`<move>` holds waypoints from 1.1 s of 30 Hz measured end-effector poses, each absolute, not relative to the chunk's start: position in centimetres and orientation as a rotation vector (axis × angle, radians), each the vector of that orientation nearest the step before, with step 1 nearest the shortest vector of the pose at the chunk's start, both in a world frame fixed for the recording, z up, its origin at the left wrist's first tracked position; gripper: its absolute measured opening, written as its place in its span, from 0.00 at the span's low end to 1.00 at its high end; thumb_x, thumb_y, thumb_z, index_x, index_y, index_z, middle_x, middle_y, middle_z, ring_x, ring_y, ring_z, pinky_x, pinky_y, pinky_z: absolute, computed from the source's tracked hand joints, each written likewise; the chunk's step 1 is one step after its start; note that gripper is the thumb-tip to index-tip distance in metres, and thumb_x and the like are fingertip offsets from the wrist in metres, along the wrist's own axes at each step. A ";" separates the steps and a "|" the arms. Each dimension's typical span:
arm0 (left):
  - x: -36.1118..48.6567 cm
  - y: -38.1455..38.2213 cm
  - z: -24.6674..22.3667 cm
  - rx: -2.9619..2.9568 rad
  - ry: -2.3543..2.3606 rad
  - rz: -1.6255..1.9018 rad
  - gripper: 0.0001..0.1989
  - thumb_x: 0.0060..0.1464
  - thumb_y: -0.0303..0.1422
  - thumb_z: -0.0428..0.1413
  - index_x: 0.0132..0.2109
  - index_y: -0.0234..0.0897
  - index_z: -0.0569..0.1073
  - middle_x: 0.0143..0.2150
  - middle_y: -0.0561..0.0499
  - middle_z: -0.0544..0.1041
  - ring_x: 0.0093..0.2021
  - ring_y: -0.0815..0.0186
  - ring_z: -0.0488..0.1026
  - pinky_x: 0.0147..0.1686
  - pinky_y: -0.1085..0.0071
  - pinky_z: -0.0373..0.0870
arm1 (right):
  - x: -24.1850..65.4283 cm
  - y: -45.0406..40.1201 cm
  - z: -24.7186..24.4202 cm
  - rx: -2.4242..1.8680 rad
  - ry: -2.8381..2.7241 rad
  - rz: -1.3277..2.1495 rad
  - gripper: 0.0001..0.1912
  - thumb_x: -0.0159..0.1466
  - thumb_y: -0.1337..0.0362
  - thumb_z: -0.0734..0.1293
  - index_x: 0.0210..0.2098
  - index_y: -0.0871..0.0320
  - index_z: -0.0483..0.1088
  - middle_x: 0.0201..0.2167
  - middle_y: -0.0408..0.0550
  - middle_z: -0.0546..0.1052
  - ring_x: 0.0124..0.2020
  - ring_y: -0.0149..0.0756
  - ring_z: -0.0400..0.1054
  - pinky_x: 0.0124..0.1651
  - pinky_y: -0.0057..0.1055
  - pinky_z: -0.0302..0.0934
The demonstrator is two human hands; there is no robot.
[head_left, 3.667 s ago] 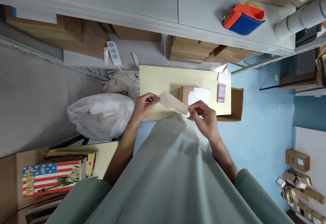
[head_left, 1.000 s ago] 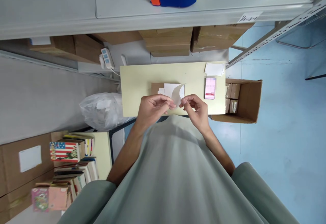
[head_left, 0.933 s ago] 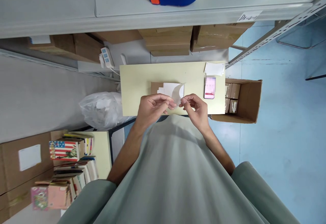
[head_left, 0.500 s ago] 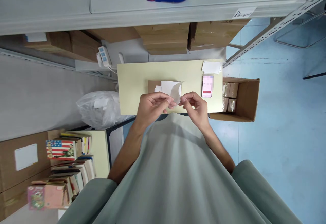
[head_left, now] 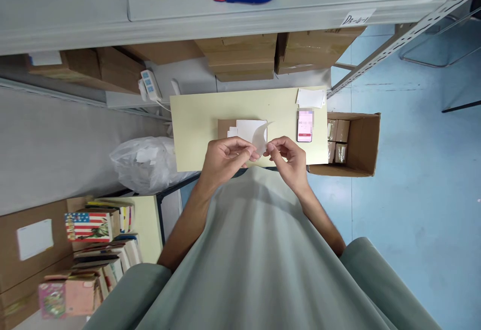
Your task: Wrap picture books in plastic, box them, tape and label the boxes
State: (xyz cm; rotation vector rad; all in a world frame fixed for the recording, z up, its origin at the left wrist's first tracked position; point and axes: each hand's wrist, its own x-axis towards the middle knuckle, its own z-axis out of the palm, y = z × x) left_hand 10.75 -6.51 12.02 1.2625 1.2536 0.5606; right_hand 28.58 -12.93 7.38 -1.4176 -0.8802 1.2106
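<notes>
Between my hands is a thin, curled piece of whitish paper [head_left: 259, 138], possibly a label or its backing. My left hand [head_left: 227, 158] pinches its left lower side between thumb and fingers. My right hand [head_left: 288, 158] pinches its right edge with thumb and forefinger. Just beyond the hands, white paper sheets [head_left: 248, 128] lie on a flat brown cardboard piece [head_left: 223, 127] on the pale yellow table [head_left: 199, 114]. Fingers and the curled paper hide the near part of the sheets.
A phone [head_left: 304, 125] with a lit screen lies at the table's right, below some white slips [head_left: 311, 98]. An open carton [head_left: 363, 144] with small brown packets stands right of the table. At left are a plastic bag [head_left: 145, 165] and stacked books [head_left: 108, 260]. A metal shelf [head_left: 225, 27] crosses above.
Both hands keep their pinch on the curled paper and barely move. The whole view has shifted slightly.
</notes>
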 end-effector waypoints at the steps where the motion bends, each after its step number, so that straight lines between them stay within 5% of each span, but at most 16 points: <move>1: 10.6 -6.5 12.0 1.265 1.254 0.560 0.13 0.59 0.43 0.66 0.37 0.37 0.85 0.35 0.45 0.88 0.36 0.57 0.87 0.28 0.70 0.79 | 28.5 -12.9 7.4 -1.417 -0.878 1.210 0.23 0.70 0.38 0.73 0.38 0.52 0.75 0.33 0.43 0.80 0.37 0.39 0.81 0.38 0.35 0.72; 11: 9.2 -5.9 11.8 1.248 1.218 0.528 0.13 0.60 0.43 0.66 0.41 0.38 0.86 0.38 0.44 0.88 0.38 0.57 0.87 0.29 0.70 0.79 | 27.2 -12.4 7.5 -1.407 -0.882 1.202 0.19 0.72 0.43 0.73 0.39 0.52 0.75 0.35 0.43 0.81 0.37 0.38 0.81 0.39 0.35 0.72; 17: 8.6 -5.4 11.8 1.247 1.206 0.509 0.21 0.62 0.52 0.65 0.40 0.37 0.85 0.40 0.42 0.89 0.37 0.57 0.86 0.29 0.69 0.79 | 26.6 -12.0 7.7 -1.427 -0.904 1.199 0.20 0.72 0.42 0.72 0.39 0.52 0.75 0.35 0.43 0.81 0.38 0.38 0.81 0.40 0.35 0.72; 26: 6.9 -4.8 11.5 1.228 1.146 0.504 0.22 0.61 0.51 0.67 0.52 0.39 0.86 0.49 0.40 0.89 0.41 0.55 0.87 0.36 0.66 0.83 | 25.8 -11.1 7.9 -1.475 -0.919 1.203 0.22 0.71 0.39 0.72 0.39 0.51 0.75 0.36 0.44 0.81 0.38 0.38 0.81 0.41 0.36 0.74; 33: 6.0 -4.7 11.6 1.238 1.162 0.519 0.23 0.61 0.53 0.67 0.49 0.38 0.87 0.45 0.40 0.89 0.34 0.58 0.86 0.32 0.66 0.81 | 25.2 -10.5 8.2 -1.464 -0.930 1.192 0.21 0.71 0.40 0.73 0.39 0.52 0.75 0.36 0.43 0.81 0.37 0.38 0.81 0.40 0.36 0.73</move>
